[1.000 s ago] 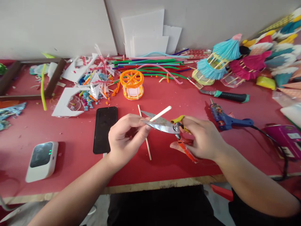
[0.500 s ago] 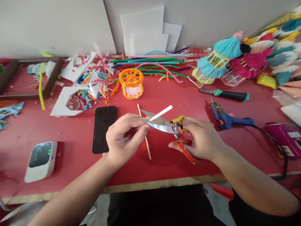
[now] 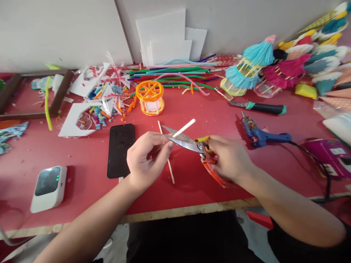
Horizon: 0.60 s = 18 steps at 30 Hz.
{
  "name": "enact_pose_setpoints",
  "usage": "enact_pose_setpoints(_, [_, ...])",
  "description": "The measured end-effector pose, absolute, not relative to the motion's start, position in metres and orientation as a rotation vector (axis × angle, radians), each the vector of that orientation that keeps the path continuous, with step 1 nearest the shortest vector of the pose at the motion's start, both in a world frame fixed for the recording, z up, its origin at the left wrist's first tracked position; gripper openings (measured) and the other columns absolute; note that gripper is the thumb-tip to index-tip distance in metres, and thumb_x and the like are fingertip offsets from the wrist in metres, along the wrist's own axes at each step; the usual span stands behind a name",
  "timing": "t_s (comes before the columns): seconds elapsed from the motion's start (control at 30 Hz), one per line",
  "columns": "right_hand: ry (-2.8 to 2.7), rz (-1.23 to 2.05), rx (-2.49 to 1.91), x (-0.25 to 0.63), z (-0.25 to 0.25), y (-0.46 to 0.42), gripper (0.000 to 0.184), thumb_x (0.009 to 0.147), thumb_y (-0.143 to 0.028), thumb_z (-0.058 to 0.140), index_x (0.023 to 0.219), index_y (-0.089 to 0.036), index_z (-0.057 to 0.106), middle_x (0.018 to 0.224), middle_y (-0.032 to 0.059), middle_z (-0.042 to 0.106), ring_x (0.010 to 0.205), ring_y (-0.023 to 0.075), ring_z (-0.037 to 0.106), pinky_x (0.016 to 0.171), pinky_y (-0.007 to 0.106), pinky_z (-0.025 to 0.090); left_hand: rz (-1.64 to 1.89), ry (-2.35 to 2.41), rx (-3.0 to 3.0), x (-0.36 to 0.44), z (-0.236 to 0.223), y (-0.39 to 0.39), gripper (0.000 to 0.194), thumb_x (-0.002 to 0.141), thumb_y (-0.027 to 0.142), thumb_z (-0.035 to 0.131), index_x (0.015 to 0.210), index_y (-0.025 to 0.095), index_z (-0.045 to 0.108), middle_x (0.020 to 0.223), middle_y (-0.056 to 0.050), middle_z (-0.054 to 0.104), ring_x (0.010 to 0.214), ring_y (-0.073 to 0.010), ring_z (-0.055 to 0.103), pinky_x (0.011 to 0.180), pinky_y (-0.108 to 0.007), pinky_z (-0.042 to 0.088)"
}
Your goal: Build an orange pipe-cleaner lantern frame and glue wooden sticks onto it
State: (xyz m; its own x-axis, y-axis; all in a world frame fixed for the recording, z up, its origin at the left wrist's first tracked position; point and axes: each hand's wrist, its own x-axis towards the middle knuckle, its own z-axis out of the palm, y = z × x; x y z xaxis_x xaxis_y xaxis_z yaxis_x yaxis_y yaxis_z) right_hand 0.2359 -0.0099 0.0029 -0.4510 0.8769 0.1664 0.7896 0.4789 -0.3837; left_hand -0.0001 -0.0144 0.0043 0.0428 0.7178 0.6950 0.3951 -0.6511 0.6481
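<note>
White stick (image 3: pixel 185 127) pinched in left hand (image 3: pixel 146 157), crossing part-open scissors (image 3: pixel 189 145) gripped by right hand (image 3: pixel 233 157). Red tabletop (image 3: pixel 189 191) below, wooden front edge (image 3: pixel 189 211) nearer body; gap rightward to glue gun (image 3: pixel 259 136).

No readable text, purple box (image 3: pixel 318 150), its white label (image 3: pixel 338 151) too blurred.

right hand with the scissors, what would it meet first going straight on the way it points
Likely the left hand, where it pinches the white stick: the scissors in the right hand point that way, one blade tip overlapping the left hand in view. Depth is unclear.
</note>
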Motion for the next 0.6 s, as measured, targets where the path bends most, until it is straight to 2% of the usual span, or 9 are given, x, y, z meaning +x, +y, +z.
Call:
enact_pose_setpoints(0.2, [-2.368, 0.376, -1.424, 0.232, 0.005, -0.008, 0.024, 0.068, -0.026, 0.056, 0.063, -0.025, 0.033, 0.061, 0.0001, 0.048, 0.05, 0.0125, 0.042, 0.047, 0.026, 0.027, 1.67, 1.171, 1.893, 0.002, -0.005, -0.013, 0.008, 0.088, 0.019, 0.073, 0.086, 0.02, 0.065, 0.082, -0.002, 0.07, 0.061, -0.0098, 0.06, 0.052, -0.023, 0.048])
enact_pose_setpoints(0.3, [-2.369, 0.343, -1.428, 0.232, 0.004, -0.007, 0.021, 0.069, -0.026, 0.057, 0.063, -0.025, 0.036, 0.062, -0.0002, 0.049, 0.051, 0.0128, 0.042, 0.049, 0.026, 0.026, 1.654, 1.196, 1.868, 0.001, -0.005, -0.014, 0.009, 0.09, 0.02, 0.072, 0.084, 0.02, 0.066, 0.076, -0.001, 0.068, 0.059, -0.0105, 0.06, 0.052, -0.025, 0.048])
enact_pose_setpoints(0.6, [-2.295, 0.312, -1.382, 0.228, 0.0, -0.006, 0.012, 0.073, -0.029, 0.055, 0.071, -0.024, 0.043, 0.072, 0.0033, 0.056, 0.058, 0.015, 0.048, 0.054, 0.028, 0.035, 1.66, 1.131, 2.046, -0.002, 0.01, -0.016, 0.015, 0.089, 0.018, 0.07, 0.076, 0.023, 0.065, 0.067, -0.001, 0.063, 0.06, -0.0144, 0.057, 0.053, -0.03, 0.047])
